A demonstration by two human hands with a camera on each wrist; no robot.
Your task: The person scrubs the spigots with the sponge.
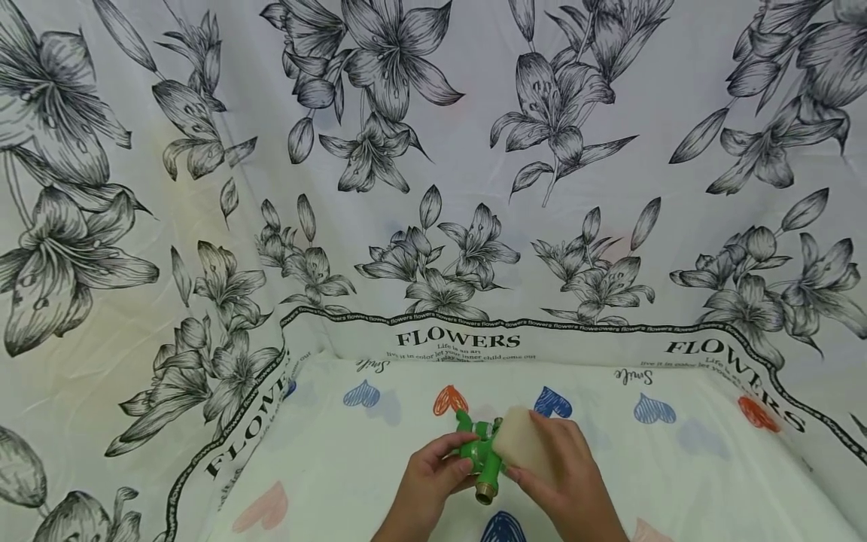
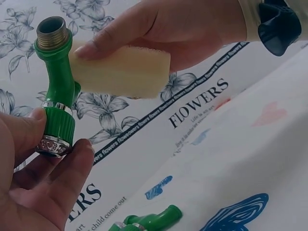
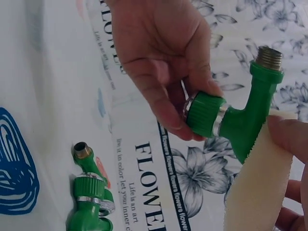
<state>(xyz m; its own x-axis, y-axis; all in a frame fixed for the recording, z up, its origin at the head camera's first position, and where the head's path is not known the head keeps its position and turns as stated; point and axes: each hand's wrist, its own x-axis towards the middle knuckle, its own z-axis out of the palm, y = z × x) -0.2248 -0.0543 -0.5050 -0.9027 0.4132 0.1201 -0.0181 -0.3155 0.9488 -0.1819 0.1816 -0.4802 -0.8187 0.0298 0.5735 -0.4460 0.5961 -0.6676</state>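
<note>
My left hand [image 1: 433, 474] pinches a green tap [image 2: 60, 84] by its ribbed, chrome-ringed knob, with fingertips and thumb. The tap's brass threaded end [image 3: 269, 57] points up in both wrist views. My right hand [image 1: 569, 474] grips a cream-coloured sponge block [image 3: 255, 192], thumb on its near face. The sponge's edge touches the tap's green body, or lies very close to it. A second green tap [image 3: 89, 192], also with a threaded end, lies on the sheet beyond the hands; part of it is hidden in the head view.
A white sheet with heart prints [image 1: 366, 452] covers the surface under my hands. Behind and to the sides hangs a flower-printed cloth [image 1: 447, 248] with a black lettered band. A dark cuff [image 2: 279, 26] shows at the right wrist.
</note>
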